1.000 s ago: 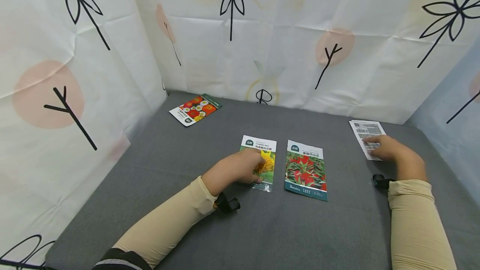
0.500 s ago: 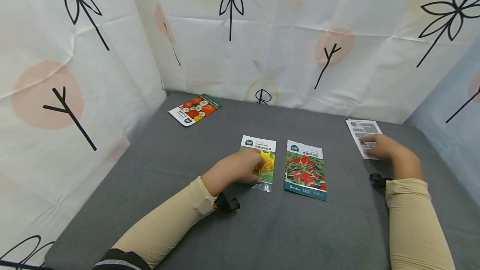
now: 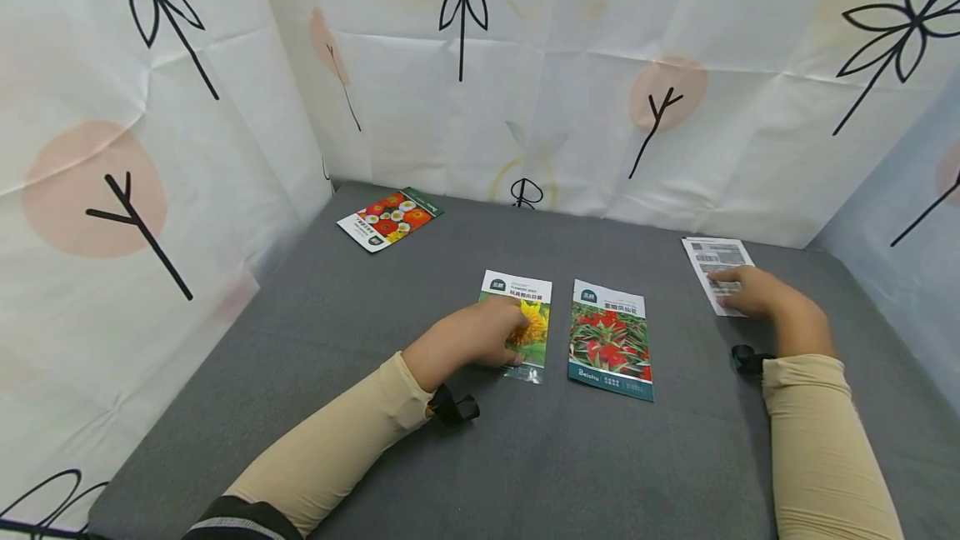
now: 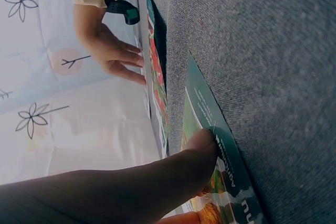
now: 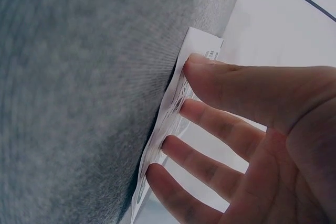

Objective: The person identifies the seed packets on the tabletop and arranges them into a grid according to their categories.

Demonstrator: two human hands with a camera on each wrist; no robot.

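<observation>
My left hand (image 3: pixel 474 333) rests on a seed packet (image 3: pixel 534 355) with a yellow sunflower picture, which lies flat near the table's middle. In the left wrist view the thumb (image 4: pixel 200 145) presses on its dark green end. Over at the far right, my right hand (image 3: pixel 763 294) touches a second seed packet (image 3: pixel 718 255), white printed back up. Spread fingertips (image 5: pixel 170 144) and thumb press on its face in the right wrist view, without curling round it. Beside the sunflower packet lies a packet with red flowers (image 3: pixel 611 342), apart from both hands.
Another seed packet (image 3: pixel 392 220), with orange and white flowers, lies askew at the back left. A grey cloth covers the table (image 3: pixel 570 465). White patterned fabric (image 3: pixel 555 90) hangs behind the back edge and along both sides.
My right hand has slid the white-backed packet a little leftward and slightly away along the table. The left hand and the other packets have stayed put.
</observation>
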